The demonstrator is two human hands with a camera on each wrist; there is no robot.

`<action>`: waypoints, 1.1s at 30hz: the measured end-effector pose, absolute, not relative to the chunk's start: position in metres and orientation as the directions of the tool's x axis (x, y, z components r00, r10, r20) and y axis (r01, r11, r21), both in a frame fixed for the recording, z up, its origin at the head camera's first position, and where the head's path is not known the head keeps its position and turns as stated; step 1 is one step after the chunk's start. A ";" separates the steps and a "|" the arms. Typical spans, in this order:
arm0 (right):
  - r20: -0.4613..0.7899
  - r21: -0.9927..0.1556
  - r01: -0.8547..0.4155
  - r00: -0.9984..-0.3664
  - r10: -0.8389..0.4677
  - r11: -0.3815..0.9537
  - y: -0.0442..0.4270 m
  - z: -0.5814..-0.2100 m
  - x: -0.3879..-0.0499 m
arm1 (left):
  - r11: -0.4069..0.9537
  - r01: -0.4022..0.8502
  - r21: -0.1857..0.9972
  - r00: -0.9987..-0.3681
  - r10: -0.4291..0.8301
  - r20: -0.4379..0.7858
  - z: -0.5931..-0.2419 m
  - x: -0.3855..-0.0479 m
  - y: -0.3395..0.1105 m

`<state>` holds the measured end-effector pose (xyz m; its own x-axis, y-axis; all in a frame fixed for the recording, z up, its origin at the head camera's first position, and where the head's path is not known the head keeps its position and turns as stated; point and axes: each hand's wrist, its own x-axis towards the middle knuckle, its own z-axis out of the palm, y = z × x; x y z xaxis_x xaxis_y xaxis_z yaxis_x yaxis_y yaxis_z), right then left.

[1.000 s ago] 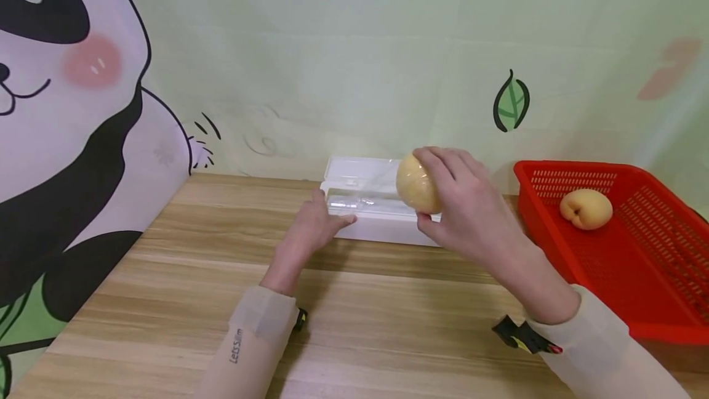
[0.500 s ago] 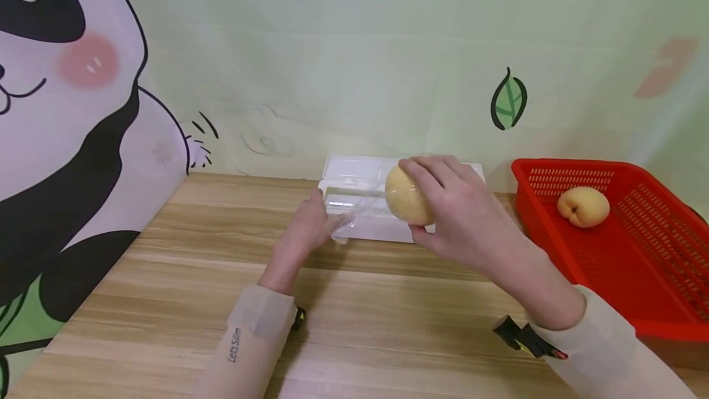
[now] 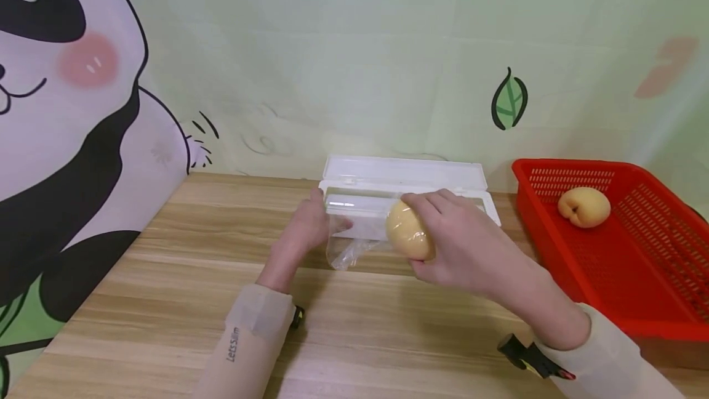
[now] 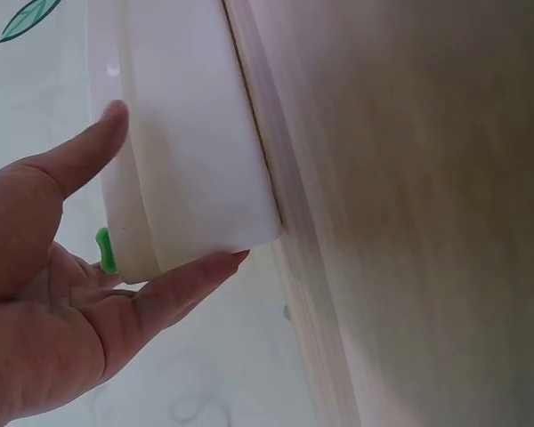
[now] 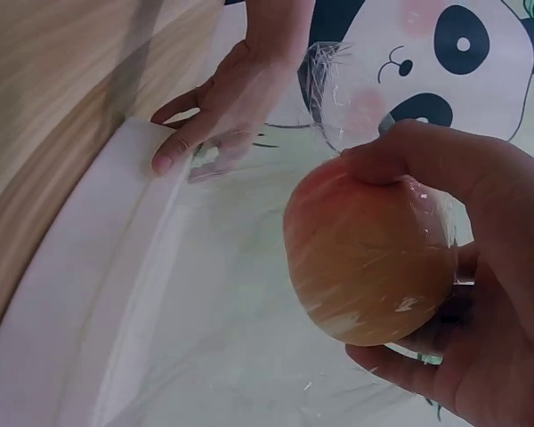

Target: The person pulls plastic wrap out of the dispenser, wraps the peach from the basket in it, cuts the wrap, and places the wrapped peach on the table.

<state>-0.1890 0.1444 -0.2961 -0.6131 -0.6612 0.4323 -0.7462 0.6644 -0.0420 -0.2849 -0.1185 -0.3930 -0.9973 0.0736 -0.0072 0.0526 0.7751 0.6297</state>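
My right hand (image 3: 465, 245) grips a yellow peach (image 3: 408, 233) covered in clear film, just in front of a white cling film box (image 3: 404, 172). In the right wrist view the peach (image 5: 365, 258) shows a red blush, thumb and fingers on opposite sides. Clear cling film (image 3: 349, 252) hangs from the box's front, left of the peach, loose end crumpled. The left hand (image 3: 310, 220) holds the box's left end, thumb on the front wall. In the left wrist view its fingers lie along the end, near a green slider (image 4: 105, 251).
To the right stands a red plastic basket (image 3: 620, 276) with another peach (image 3: 584, 207) in it. The box's lid is raised, close to a printed wall cloth (image 3: 343, 79). Beneath is a wood-grain table (image 3: 354, 337).
The right hand has lowered the peach toward the front, from above the box to before it. Film that was lying at the box now hangs over its front. The left hand stays put.
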 end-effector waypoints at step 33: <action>0.217 -0.321 -0.679 -0.731 -0.647 0.660 0.147 -0.364 -0.219 | 0.741 0.037 0.670 -0.995 0.089 -0.044 -0.393 -0.284 -0.121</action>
